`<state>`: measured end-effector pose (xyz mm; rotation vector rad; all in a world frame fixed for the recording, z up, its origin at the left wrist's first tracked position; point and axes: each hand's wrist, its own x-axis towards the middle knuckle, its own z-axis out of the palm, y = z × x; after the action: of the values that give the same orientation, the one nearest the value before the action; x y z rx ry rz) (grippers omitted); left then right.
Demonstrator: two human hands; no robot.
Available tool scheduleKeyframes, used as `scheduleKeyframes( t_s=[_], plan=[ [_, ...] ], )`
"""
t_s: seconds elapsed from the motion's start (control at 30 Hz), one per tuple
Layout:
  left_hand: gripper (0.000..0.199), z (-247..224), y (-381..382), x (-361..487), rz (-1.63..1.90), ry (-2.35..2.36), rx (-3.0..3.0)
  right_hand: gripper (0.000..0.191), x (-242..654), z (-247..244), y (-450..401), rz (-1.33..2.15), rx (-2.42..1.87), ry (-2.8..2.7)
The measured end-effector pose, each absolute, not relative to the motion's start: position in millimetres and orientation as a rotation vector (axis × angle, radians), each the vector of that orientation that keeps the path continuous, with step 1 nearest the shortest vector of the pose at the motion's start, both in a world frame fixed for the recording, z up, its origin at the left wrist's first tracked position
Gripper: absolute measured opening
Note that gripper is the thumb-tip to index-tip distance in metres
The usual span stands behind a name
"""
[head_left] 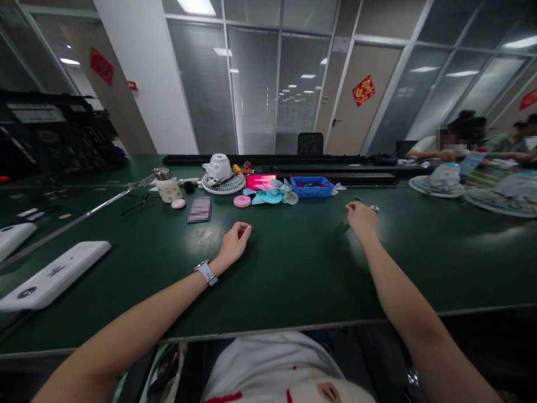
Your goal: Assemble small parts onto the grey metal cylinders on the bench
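Note:
My left hand [235, 243], with a watch [206, 272] on its wrist, is over the green table [289, 274]. Its fingers are curled together, and whatever they hold, if anything, is hidden. Farther right, my right hand [362, 217] is closed in a pinch over the table. A thin dark tip [358, 198] shows just beyond its fingers, too small to name. Right beside that hand lies a small round silvery piece [375, 208]. Between and beyond the hands are light-blue fan blades [268, 193], a pink round piece [242, 201] and a blue basket [312, 187] with small items inside.
A white fan head on its grille [224, 182], a lidded cup [166, 186] and a small blurred packet [199, 210] stand at back left. White devices [56, 274] lie at left. More fan parts [438, 182] are at right, with people [444, 140] seated beyond.

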<state>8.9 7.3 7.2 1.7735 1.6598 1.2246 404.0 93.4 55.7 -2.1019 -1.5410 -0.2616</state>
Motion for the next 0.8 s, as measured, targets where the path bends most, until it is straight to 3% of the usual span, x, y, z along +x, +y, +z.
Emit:
scheduleKeyframes(
  t_s=[0.8],
  plan=[
    [0.030, 6.5, 6.2, 9.2, 1.190, 1.647, 1.780, 0.028, 412.3, 58.5, 92.1, -0.158, -2.166, -1.367]
  ],
)
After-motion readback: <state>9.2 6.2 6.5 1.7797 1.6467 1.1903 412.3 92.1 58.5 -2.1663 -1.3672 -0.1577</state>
